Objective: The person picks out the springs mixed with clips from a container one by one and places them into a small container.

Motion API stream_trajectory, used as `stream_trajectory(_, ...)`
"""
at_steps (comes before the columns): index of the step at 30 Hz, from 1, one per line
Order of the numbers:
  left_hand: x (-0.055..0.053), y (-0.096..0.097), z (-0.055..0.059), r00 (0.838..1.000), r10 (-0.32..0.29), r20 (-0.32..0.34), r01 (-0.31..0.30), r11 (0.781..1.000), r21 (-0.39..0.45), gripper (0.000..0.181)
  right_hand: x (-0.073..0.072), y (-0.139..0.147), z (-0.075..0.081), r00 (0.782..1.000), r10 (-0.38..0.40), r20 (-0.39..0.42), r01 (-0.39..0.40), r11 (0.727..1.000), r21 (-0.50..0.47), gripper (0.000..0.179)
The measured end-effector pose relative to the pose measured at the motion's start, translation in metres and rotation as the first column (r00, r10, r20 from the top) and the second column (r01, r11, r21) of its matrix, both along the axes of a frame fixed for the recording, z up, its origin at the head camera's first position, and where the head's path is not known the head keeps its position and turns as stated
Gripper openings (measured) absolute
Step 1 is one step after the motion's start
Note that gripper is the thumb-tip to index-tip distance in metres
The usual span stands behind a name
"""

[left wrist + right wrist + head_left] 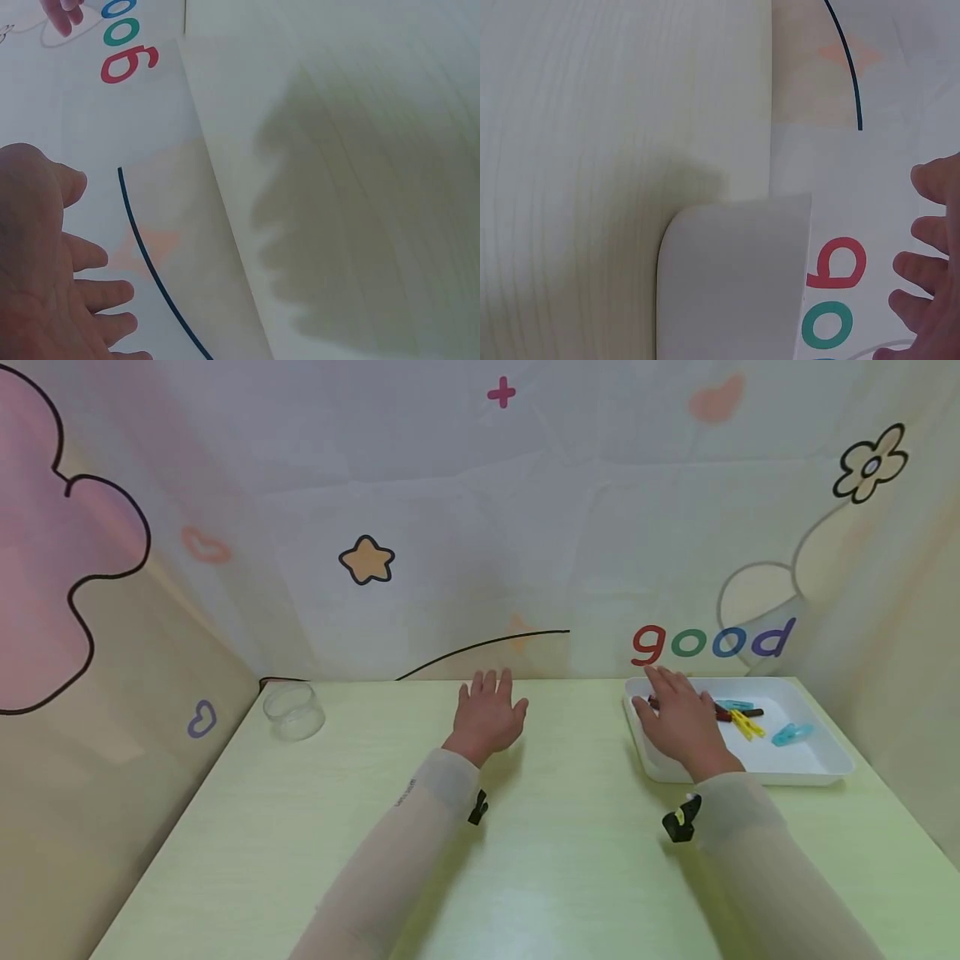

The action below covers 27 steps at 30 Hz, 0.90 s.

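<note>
My left hand [487,718] hovers over the middle of the table with its fingers straight and holds nothing. In the left wrist view the left hand [45,277] shows spread fingers, and its shadow falls on the table. Over the left side of a white tray [810,772] is my right hand [684,722], fingers extended and nothing in them. Inside the tray lie a yellow clothespin [746,724], a light blue clothespin [792,734], another blue one [735,704] and some dark red and brown pieces [752,713], partly hidden by the right hand.
A clear round glass dish [294,714] stands at the back left of the pale wood table [300,827]. Behind the table hangs a printed cloth [465,527] with a star and the word "good". Side cloths border the left and right.
</note>
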<state>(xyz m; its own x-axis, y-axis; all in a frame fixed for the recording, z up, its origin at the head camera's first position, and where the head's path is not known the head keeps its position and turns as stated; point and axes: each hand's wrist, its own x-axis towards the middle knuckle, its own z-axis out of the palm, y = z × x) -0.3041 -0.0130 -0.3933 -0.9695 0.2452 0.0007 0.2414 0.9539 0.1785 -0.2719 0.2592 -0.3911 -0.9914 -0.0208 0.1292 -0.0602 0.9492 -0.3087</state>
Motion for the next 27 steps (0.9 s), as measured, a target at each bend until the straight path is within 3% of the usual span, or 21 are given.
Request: stream_trajectory(27, 0.005, 0.027, -0.003, 0.999, -0.033, 0.002, 0.032, 0.999, 0.025, 0.063, 0.011, 0.037, 0.001, 0.999, -0.042, -0.005, 0.042, 0.999, 0.002, 0.065)
